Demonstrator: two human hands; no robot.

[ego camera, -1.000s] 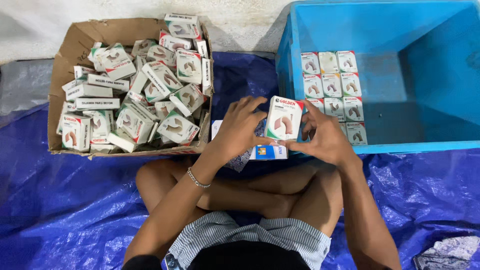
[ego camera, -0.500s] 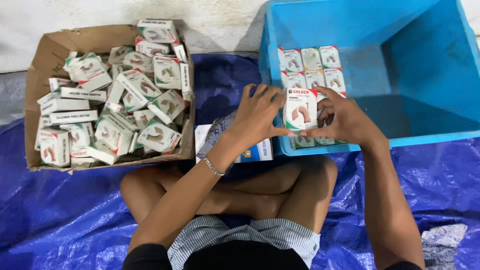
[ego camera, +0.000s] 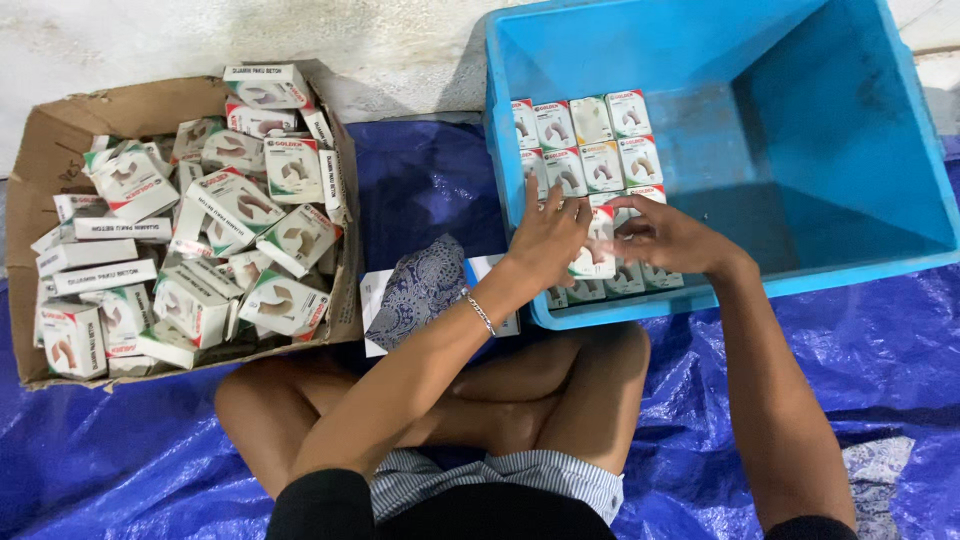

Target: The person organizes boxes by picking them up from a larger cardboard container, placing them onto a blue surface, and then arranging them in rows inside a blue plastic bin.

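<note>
left hand (ego camera: 548, 238): reaching over the near wall of the blue plastic crate (ego camera: 850, 130); fingers half curled and spread, gripping the left edge of a small white carton (ego camera: 597, 252); a thin bracelet (ego camera: 481, 313) is sitting on the wrist; right hand (ego camera: 668, 237): fingers loosely bent, pressing on the same carton from its right side; the carton is standing inside the crate, at the near left corner, touching the rows of packed cartons (ego camera: 585, 140) that are lying flat against the left wall; cardboard box (ego camera: 60, 160): sitting well apart to the left, holding a loose heap of like cartons; a patterned cloth (ego camera: 420, 285) is lying between box and crate; blue tarpaulin (ego camera: 880, 360) is lying underneath everything.
</note>
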